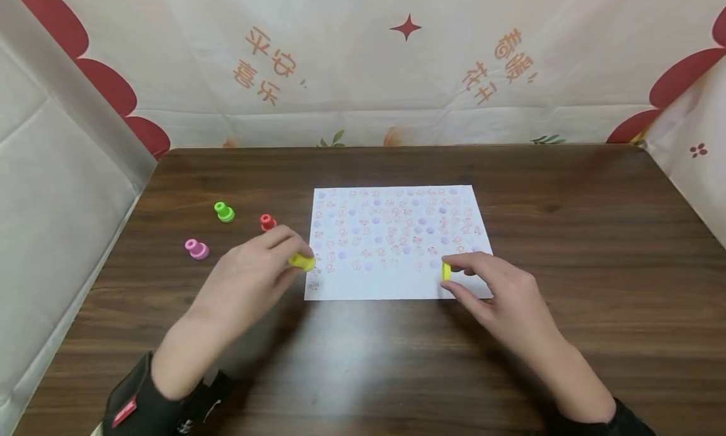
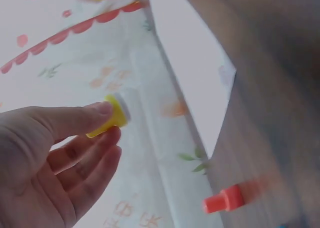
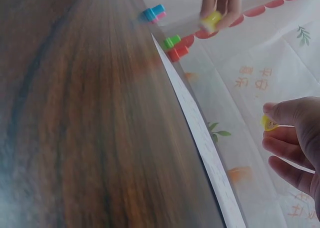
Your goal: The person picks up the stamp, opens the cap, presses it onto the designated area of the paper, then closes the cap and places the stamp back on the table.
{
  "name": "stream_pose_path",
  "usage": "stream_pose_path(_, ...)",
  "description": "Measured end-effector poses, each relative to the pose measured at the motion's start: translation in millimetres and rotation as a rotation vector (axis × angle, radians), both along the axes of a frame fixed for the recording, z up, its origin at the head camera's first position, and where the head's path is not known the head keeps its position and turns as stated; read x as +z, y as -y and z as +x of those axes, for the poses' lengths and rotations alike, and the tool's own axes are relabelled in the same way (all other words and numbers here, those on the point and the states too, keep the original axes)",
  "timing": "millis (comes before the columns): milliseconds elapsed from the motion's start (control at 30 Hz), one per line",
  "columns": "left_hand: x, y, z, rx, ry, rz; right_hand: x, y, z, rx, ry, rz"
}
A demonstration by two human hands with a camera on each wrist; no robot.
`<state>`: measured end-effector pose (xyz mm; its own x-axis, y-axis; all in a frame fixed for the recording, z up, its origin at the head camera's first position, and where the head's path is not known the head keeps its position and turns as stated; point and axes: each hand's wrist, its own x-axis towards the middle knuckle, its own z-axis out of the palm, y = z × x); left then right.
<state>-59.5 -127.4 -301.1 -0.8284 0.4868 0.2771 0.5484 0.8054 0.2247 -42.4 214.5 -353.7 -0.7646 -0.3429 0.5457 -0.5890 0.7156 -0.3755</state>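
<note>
A rectangular white sheet of paper (image 1: 391, 286) lies flat on a dark brown wood-grain table (image 1: 573, 247), covered in rows of small red outline prints and round pale-purple dots; the strip along its near edge is mostly bare, and the prints are too small to read. Above the sheet's left edge, the left hand (image 1: 255, 263) pinches a bright yellow stubby piece with a pale end (image 1: 302, 262) between thumb and fingers. Above the sheet's lower right part, the right hand (image 1: 505, 285) pinches a small flat yellow piece (image 1: 446, 271) by its edges; in the right wrist view its face carries tiny marks that cannot be made out. Both yellow pieces are off the paper.

Left of the sheet, a red peg-shaped plastic piece (image 1: 268, 222) stands nearest, partly behind the left hand. Farther left are a lime-green peg-shaped plastic piece (image 1: 224, 212) and a pink peg-shaped plastic piece (image 1: 196, 249). A blue peg-shaped plastic piece (image 3: 153, 12) shows in the right wrist view, beyond the sheet and close to the pink one.

Behind the sheet hangs a white cloth (image 1: 363, 64) with red scalloped borders and a red four-pointed star (image 1: 405, 28). Its orange characters appear reversed: 平安喜乐 beyond the sheet's left side, 春暖花开 beyond its right. Nearer than the sheet, a black left cuff (image 1: 150, 392) bears a red tag (image 1: 125, 411) and white lettering, both illegible.
</note>
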Motion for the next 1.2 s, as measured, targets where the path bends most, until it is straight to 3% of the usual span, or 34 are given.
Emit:
stream_pose_path(67, 5.6, 4, 2.8, -0.011, -0.039, 0.081, 0.8, 0, -0.1, 0.003, 0.003, 0.004)
stream_pose_path(200, 9.6, 6, 5.7, -0.017, 0.014, 0.254, 3.1, 4, -0.9, 0.028, 0.035, 0.008)
stream_pose_path(367, 7.2, 4, 6.4, -0.016, 0.148, 0.448, 5.7, 11, -1.8, 0.043, 0.035, -0.006)
stream_pose_path(633, 1.1, -3, 7.2, 0.006, 0.419, 0.669, 9.6, 22, -3.9, 0.098, -0.07, -0.029)
stream_pose_path(767, -1.7, -5, 7.5, 0.011, 0.57, 0.745, 11.3, 26, -3.8, 0.114, -0.093, -0.031)
stream_pose_path(933, -5.1, -7, 6.0, -0.028, 0.715, 0.823, 14.6, 33, -2.3, 0.134, -0.096, -0.043)
stream_pose_path(1200, -12.5, -12, 4.5, -0.081, 0.877, 0.917, 23.3, 45, 0.7, 0.168, -0.081, -0.052)
